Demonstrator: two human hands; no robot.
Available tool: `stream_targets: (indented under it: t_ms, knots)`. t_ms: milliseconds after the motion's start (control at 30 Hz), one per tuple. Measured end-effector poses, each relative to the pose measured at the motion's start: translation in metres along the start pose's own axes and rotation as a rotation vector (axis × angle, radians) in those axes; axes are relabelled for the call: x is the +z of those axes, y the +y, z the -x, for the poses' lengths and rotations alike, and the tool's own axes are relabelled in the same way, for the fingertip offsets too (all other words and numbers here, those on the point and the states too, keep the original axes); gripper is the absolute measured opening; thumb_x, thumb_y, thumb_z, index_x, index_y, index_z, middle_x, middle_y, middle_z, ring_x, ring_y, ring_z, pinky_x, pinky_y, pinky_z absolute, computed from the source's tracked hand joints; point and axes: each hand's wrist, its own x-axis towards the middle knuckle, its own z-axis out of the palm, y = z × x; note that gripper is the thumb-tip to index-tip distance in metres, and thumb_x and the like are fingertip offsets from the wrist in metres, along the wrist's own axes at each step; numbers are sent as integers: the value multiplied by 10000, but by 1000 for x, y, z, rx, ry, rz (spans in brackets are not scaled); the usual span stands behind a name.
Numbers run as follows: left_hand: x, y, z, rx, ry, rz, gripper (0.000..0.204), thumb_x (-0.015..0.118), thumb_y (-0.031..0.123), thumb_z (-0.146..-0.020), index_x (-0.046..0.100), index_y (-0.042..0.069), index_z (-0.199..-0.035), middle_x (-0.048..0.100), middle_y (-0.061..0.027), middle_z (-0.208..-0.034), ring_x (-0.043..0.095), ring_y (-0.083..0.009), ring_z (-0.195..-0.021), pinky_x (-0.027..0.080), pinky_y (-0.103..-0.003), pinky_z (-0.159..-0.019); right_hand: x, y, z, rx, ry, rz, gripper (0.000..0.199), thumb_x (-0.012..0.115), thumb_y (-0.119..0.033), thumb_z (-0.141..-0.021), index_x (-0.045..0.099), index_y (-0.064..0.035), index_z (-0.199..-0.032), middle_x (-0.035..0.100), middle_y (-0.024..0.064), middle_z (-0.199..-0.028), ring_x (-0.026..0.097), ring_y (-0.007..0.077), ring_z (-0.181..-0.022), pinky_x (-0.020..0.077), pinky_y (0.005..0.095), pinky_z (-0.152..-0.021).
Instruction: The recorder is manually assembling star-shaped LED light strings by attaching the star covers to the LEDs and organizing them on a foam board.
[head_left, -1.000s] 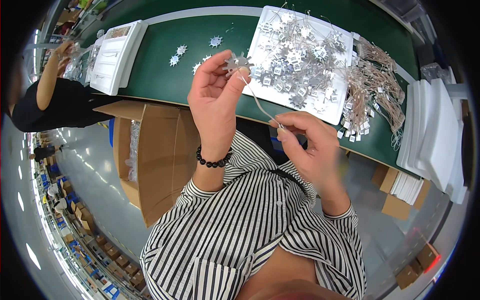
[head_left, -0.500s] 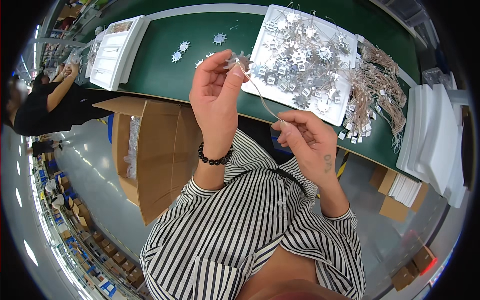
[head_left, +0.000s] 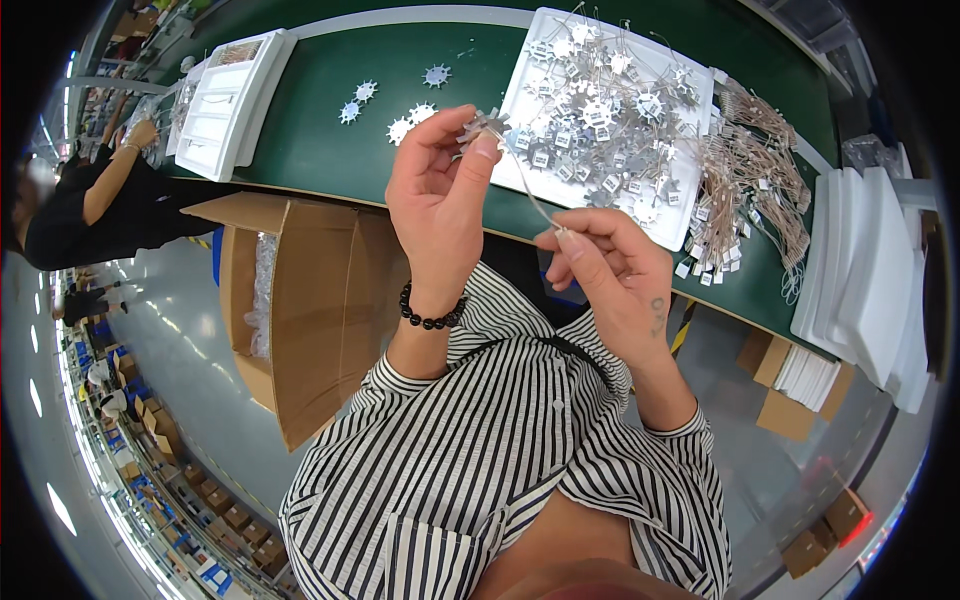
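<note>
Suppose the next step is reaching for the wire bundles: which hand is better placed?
The right hand, probably: it is nearer to the wire bundles, though it pinches a thin wire. The left hand is farther off, holding the toothed metal piece.

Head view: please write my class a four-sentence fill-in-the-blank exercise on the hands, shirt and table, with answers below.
1. The right hand pinches the wire; the metal disc is in the ____ hand.
2. The bead bracelet is ____ in colour.
3. The white tray rests on a ____ table.
4. The shirt is patterned with dark and white ____.

Missing words: left; black; green; stripes.
</note>
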Motion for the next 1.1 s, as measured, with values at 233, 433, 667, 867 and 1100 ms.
stream_targets:
  t_ms: [233, 433, 667, 867, 1100]
  knots:
    - [-1, -2, 8, -60, -104, -41, 285, 661, -31, -919, 638, -13, -1202, 663, -94, -1076, 588, -117, -921, 496, -216, -825, 2, 7, -24, -508, 126, 534, 240, 691, 66, -873, 677, 29, -1110, 726, 125, -999, 638, 147, -746, 541, 244, -685]
    - [-3, -9, 13, -154, -183, 72, 286, 652, -64, -894, 656, -5, -1174, 670, -84, -1064, 572, -107, -897, 474, -200, -813, 3, 16, -46, -898, 166, 837, 279, 742, 72, -798, 702, 6, -1067, 719, 107, -1015, 634, 178, -767, 535, 259, -679]
    - [-6, -8, 18, -302, -186, 224, 303, 647, -87, -877, 655, -5, -1169, 672, -79, -1073, 582, -112, -897, 484, -214, -830, -6, 26, -59, -1098, 105, 979, 310, 762, 54, -764, 703, -7, -1062, 694, 101, -996, 614, 205, -757, 530, 277, -662]
    - [-3, -10, 19, -390, -228, 264, 316, 679, -84, -865, 653, -1, -1169, 682, -79, -1062, 599, -117, -893, 507, -224, -832, -10, 20, -52, -786, 62, 897, 302, 755, 42, -780, 703, -12, -1073, 665, 74, -956, 583, 177, -737, 521, 282, -663]
    - [-10, -7, 12, -372, -296, 200, 323, 736, -53, -853, 662, 1, -1162, 696, -69, -1012, 608, -104, -835, 515, -199, -784, -18, -8, -58, -115, -78, 306, 210, 686, -89, -913, 710, 5, -1099, 646, 52, -893, 553, 130, -716, 496, 253, -661]
